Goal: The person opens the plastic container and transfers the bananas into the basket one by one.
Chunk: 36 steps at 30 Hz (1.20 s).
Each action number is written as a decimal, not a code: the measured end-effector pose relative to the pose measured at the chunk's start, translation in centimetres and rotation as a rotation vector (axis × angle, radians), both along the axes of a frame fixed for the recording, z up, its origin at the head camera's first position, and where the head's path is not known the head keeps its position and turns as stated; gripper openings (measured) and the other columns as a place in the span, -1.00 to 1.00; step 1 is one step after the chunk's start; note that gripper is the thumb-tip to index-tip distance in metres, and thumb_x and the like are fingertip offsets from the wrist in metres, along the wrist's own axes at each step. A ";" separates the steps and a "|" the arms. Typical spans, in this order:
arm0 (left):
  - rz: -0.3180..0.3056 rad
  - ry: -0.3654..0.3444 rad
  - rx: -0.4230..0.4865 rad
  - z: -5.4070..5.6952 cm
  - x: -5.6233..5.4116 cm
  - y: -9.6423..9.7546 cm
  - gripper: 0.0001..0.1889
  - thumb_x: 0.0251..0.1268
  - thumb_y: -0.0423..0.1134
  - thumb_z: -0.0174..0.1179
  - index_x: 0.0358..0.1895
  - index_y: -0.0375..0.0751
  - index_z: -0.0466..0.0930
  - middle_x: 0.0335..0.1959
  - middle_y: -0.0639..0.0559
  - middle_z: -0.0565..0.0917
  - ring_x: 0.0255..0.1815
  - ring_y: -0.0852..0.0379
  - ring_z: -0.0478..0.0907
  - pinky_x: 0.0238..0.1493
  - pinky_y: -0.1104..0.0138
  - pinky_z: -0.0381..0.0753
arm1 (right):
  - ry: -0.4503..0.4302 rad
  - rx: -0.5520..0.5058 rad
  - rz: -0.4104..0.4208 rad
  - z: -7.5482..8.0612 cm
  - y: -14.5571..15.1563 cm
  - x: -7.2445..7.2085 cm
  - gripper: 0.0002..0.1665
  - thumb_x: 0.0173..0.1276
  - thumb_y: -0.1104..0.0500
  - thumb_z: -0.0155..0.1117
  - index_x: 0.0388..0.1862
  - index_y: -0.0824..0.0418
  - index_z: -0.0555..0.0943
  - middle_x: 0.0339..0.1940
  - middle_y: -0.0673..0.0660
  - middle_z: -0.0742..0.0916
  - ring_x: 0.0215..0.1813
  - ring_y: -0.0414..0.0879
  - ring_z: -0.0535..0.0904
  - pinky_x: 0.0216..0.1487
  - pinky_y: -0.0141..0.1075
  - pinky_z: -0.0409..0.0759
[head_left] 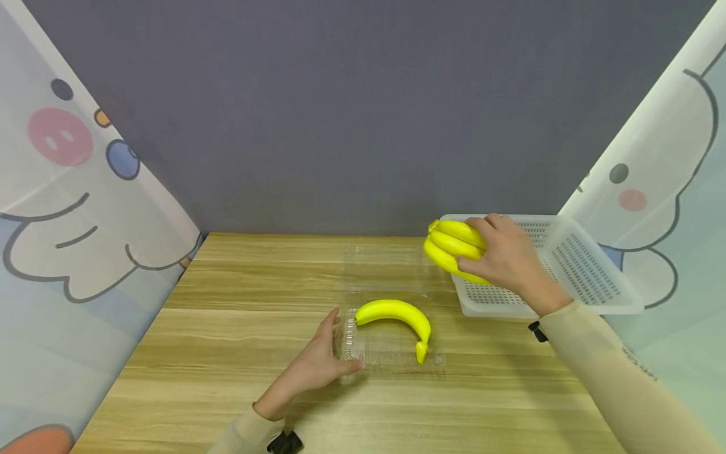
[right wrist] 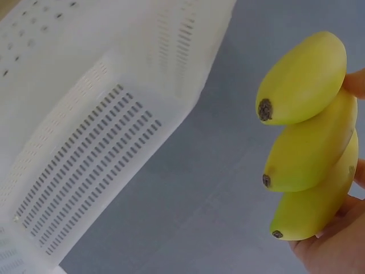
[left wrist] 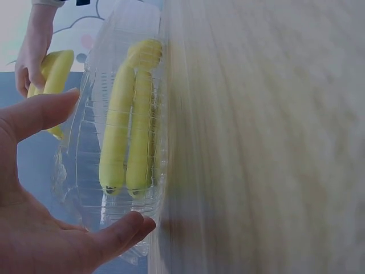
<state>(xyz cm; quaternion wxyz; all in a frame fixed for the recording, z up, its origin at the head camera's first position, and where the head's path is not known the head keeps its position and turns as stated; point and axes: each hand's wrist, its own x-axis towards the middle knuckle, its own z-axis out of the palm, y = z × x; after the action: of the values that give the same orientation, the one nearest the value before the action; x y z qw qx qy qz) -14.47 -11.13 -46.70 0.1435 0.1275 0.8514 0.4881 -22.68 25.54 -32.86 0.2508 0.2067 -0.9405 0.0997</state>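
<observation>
My right hand (head_left: 501,255) grips a bunch of yellow bananas (head_left: 454,247) above the left part of a white basket. Three banana ends face the camera in the right wrist view, with fingers behind the bunch (right wrist: 311,142). My left hand (head_left: 320,359) is at the left end of a clear plastic clamshell box (head_left: 391,362), thumb and fingers spread at its walls. Inside the box lie yellow bananas (head_left: 394,309); from above one curved banana shows, while the left wrist view shows two side by side (left wrist: 118,131), meeting at the stem. The box's lid (head_left: 386,268) is folded back.
The white perforated basket (head_left: 590,268) stands at the back right of the wooden table (head_left: 238,340). A grey wall (head_left: 363,113) rises behind the table, and cartoon-printed panels (head_left: 79,208) flank both sides.
</observation>
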 end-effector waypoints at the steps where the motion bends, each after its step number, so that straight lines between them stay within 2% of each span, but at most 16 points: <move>1: 0.000 -0.001 0.000 0.0 0.0 0.0 0.28 0.11 -0.01 0.53 0.65 -0.25 -0.31 0.61 -0.35 0.02 0.47 -0.45 0.22 0.35 -0.22 0.39 | -0.005 -0.002 -0.003 0.0 0.1 -0.1 -0.35 0.03 -0.04 0.41 0.08 0.29 0.61 -0.29 0.20 0.62 -0.32 0.07 0.45 -0.38 -0.12 0.38; 11: -0.004 0.025 -0.019 -0.2 0.0 0.0 0.28 0.11 0.02 0.53 0.64 -0.28 -0.29 0.60 -0.37 0.04 0.45 -0.48 0.23 0.33 -0.29 0.37 | -0.101 -0.002 -0.072 -0.5 2.3 -0.9 -0.29 0.08 -0.06 0.41 0.15 0.31 0.57 -0.23 0.24 0.61 -0.28 0.11 0.46 -0.35 -0.10 0.38; 21: -0.003 0.019 -0.003 -0.3 -0.1 0.0 0.28 0.11 0.00 0.53 0.64 -0.28 -0.31 0.60 -0.36 0.03 0.46 -0.46 0.23 0.35 -0.23 0.38 | -0.156 0.015 -0.131 -0.6 4.4 -1.2 -0.28 0.12 -0.07 0.40 0.17 0.34 0.55 -0.20 0.27 0.60 -0.27 0.11 0.44 -0.38 -0.09 0.38; 27: -0.010 0.024 -0.005 -0.3 -0.1 0.0 0.27 0.12 0.00 0.53 0.64 -0.29 -0.31 0.60 -0.37 0.02 0.45 -0.48 0.23 0.32 -0.24 0.40 | -0.197 0.040 -0.169 -0.8 5.4 -1.4 -0.25 0.17 -0.09 0.39 0.22 0.34 0.52 -0.16 0.28 0.59 -0.24 0.14 0.44 -0.30 -0.05 0.38; 36: -0.011 0.012 0.012 -0.2 -0.1 0.1 0.28 0.12 -0.02 0.53 0.64 -0.28 -0.31 0.61 -0.38 0.01 0.47 -0.47 0.22 0.32 -0.21 0.43 | -0.202 0.055 -0.197 -1.1 6.7 -1.9 -0.26 0.18 -0.08 0.37 0.22 0.35 0.52 -0.15 0.31 0.59 -0.24 0.16 0.45 -0.27 -0.03 0.40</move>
<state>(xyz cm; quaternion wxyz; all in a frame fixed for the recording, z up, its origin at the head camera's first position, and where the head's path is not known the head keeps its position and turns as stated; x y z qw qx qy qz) -14.60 -11.08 -46.94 0.1401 0.1362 0.8486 0.4917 -24.53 32.22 -33.99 0.1574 0.1091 -0.9791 0.0691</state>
